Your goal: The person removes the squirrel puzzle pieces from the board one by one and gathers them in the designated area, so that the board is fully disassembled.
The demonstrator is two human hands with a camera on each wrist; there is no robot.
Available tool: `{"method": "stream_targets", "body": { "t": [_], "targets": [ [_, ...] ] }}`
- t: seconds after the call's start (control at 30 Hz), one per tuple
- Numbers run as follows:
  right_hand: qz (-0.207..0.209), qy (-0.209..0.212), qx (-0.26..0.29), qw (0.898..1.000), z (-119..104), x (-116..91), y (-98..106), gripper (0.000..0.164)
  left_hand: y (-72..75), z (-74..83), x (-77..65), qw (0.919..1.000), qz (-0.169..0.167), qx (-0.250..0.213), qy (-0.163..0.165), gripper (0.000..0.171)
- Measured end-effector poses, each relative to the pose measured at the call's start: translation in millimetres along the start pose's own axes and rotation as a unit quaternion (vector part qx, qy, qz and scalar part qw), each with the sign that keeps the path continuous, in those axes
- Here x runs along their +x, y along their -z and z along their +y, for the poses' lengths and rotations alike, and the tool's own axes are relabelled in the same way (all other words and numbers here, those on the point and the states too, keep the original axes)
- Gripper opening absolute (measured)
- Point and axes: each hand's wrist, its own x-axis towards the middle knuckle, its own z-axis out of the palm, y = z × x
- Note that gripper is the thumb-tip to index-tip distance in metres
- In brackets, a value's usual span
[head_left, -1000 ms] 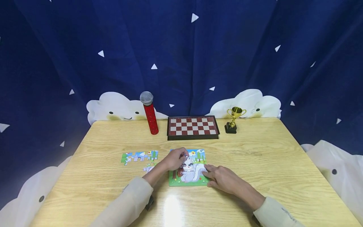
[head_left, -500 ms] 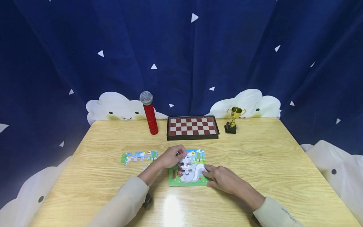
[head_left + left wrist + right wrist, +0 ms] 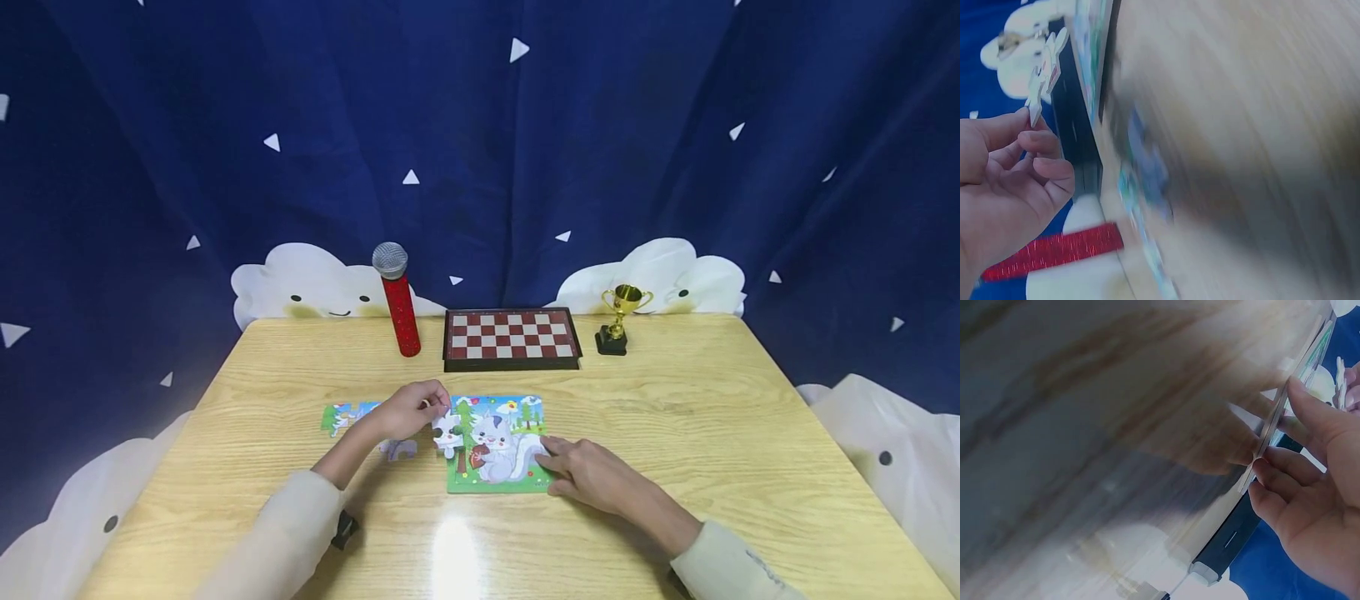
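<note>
My left hand [image 3: 408, 411] pinches a white jigsaw piece [image 3: 447, 435] between thumb and fingertips, over the left edge of the puzzle board [image 3: 517, 483]. In the left wrist view the held piece [image 3: 1047, 65] stands edge-on above the fingertips. A grey-white squirrel with a brown acorn is pictured on the board, with trees and flowers round it. My right hand [image 3: 592, 473] lies at the board's right edge, its fingertips touching the edge and the squirrel's tail. Loose jigsaw pieces [image 3: 397, 450] lie on the table below the left hand, which partly hides others.
A black-rimmed chessboard [image 3: 512, 340] stands behind the puzzle board. To its left is a red microphone [image 3: 401, 312], to its right a gold trophy cup [image 3: 621, 312]. More jigsaw pieces [image 3: 337, 417] lie at the left on the wooden table [image 3: 690, 400], before a blue curtain.
My left hand has carried the jigsaw piece leftward from the middle of the board to its left edge, uncovering the pictured squirrel's face. My right hand has stayed at the board's right edge.
</note>
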Motion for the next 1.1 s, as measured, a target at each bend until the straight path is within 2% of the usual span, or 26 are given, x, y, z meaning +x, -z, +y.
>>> {"method": "stream_targets", "body": {
  "t": [0.27, 0.6, 0.83, 1.1],
  "targets": [
    [0.003, 0.002, -0.003, 1.000, -1.6, -0.9, 1.8, 0.047, 28.0, -24.5, -23.1, 0.9999, 0.012, -0.005, 0.002, 0.007],
    [0.007, 0.003, 0.001, 1.000, -2.2, -0.7, 1.4, 0.046, 52.3, -48.6, -43.8, 0.9988, 0.000, 0.027, 0.040, 0.007],
    [0.004, 0.001, 0.000, 1.000, -1.9, -0.4, 1.3, 0.047, 60.7, -59.1, -52.1, 0.9972, -0.022, 0.051, 0.051, 0.006],
    [0.009, 0.005, -0.001, 1.000, -1.6, -0.9, 0.2, 0.048, 57.6, -66.5, -57.9, 0.9959, -0.019, 0.045, 0.076, 0.007]
  ]
}}
